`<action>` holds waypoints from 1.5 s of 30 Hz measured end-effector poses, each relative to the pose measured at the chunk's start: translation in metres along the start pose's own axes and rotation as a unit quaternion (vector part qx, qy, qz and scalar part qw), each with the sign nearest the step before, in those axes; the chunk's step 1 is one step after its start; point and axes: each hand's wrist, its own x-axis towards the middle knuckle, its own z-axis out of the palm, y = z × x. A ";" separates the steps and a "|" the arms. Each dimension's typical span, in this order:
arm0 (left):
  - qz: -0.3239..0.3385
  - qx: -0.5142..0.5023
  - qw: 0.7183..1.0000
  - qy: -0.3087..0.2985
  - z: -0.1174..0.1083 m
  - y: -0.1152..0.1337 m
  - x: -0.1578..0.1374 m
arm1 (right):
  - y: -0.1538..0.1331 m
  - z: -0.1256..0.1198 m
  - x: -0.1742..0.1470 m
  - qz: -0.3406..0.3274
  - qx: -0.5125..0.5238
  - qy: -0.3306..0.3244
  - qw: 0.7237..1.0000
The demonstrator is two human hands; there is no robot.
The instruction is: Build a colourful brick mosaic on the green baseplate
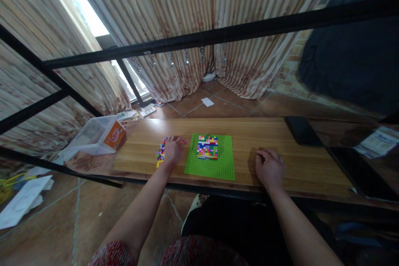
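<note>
A green studded baseplate (226,162) lies on the wooden table, bearing a square block of many-coloured toy bricks (207,146). To its left, my left hand (173,149) hovers over or rests by a loose pile of small toy bricks (161,153), partly covering it. The fingers are drawn together, with a small pink toy brick (183,142) at their tips. On the right side of the plate, my right hand (270,167) rests on the tabletop with its fingers curled in; nothing shows in it.
A dark phone (303,131) lies at the table's (249,131) far right, with a larger black device (363,172) beyond it. Left of the table stands a clear plastic bin (96,133) with an orange label. A black metal rail (187,42) crosses behind, before curtains (174,4).
</note>
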 end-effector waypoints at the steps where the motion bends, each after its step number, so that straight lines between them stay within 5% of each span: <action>1: 0.010 0.010 1.000 -0.012 0.001 0.002 0.002 | 0.000 0.000 0.000 0.000 0.000 0.000 1.000; 9: 0.041 0.013 0.998 -0.034 0.001 0.008 0.016 | 0.000 0.001 0.001 0.007 0.003 -0.002 1.000; 20: 0.074 -0.180 0.981 -0.015 0.023 0.056 -0.001 | 0.000 0.000 0.001 -0.010 0.004 0.004 1.000; 27: 0.131 -0.103 0.986 -0.007 0.027 0.066 -0.003 | -0.001 0.000 0.001 0.001 0.012 0.002 1.000; 45: -0.017 -0.268 0.963 0.026 0.040 0.056 0.006 | -0.002 -0.001 0.001 0.002 0.014 0.000 1.000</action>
